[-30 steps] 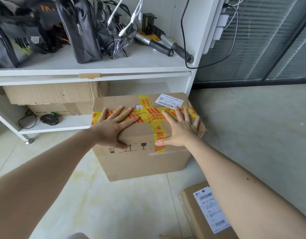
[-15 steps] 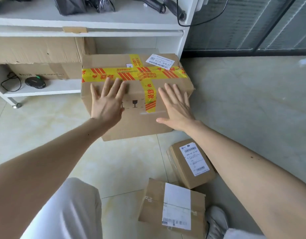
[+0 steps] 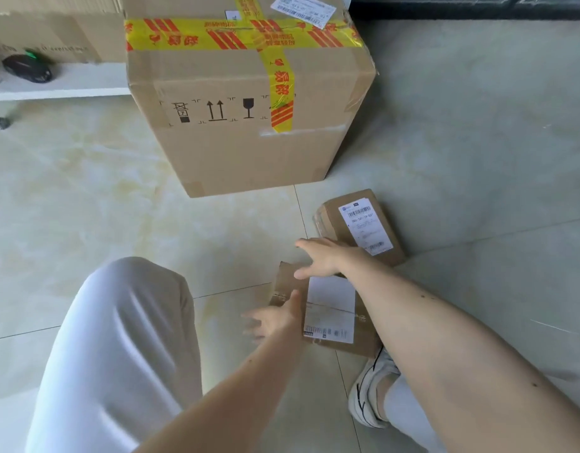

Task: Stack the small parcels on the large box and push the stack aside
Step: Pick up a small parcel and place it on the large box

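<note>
The large cardboard box (image 3: 242,148), crossed with yellow and red tape, stands on the tiled floor at the top middle. Two small brown parcels with white labels lie on the floor in front of it. The near parcel (image 3: 331,312) is flat and close to my shoe. The far parcel (image 3: 357,220) lies just behind it, to the right. My left hand (image 3: 275,317) is open at the near parcel's left edge. My right hand (image 3: 327,258) hovers open over the gap between the two parcels, fingers spread. Neither hand grips anything.
A white shelf (image 3: 60,89) runs along the left behind the big box, with a black mouse (image 3: 27,68) and brown cartons (image 3: 53,27) on it. My white-trousered knee (image 3: 128,338) fills the lower left, my shoe (image 3: 370,390) the lower right. Bare tiles lie to the right.
Both hands left the large box and came down toward me to the small parcels. The view tilted down, so the shelf's upper level is out of sight.
</note>
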